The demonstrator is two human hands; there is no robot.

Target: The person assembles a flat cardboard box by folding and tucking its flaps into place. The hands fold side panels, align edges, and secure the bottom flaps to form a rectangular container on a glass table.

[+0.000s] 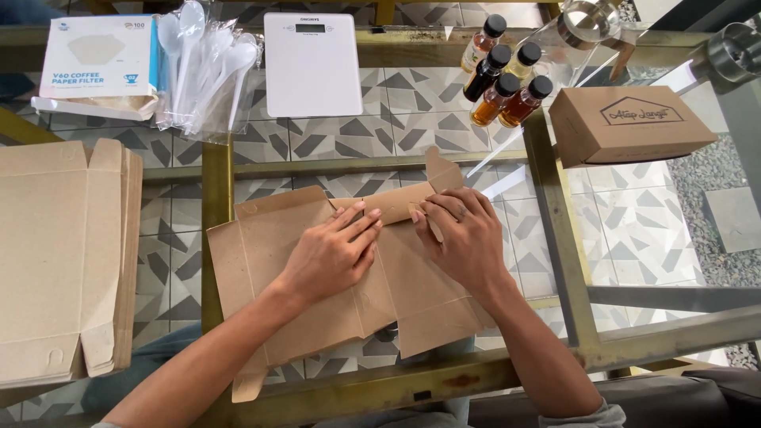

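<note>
Flat brown cardboard box blank (317,277) at frame centre on the glass surface (634,230), left hand (337,254) spread flat pressing it, right hand (464,238) pinching a folded flap, matte creased kraft texture

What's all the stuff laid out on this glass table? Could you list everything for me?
flat box blank: one, brown, table centre, under both hands
stack of flat blanks: several, brown, left edge
folded box: one, brown, right
small bottles: six, dark caps, amber to dark liquids, top right
kitchen scale: one, white, top centre
plastic spoons: a bagged bundle, white, top left
paper filter box: one, white and blue, top left
left hand: pressing blank
right hand: folding flap
</note>
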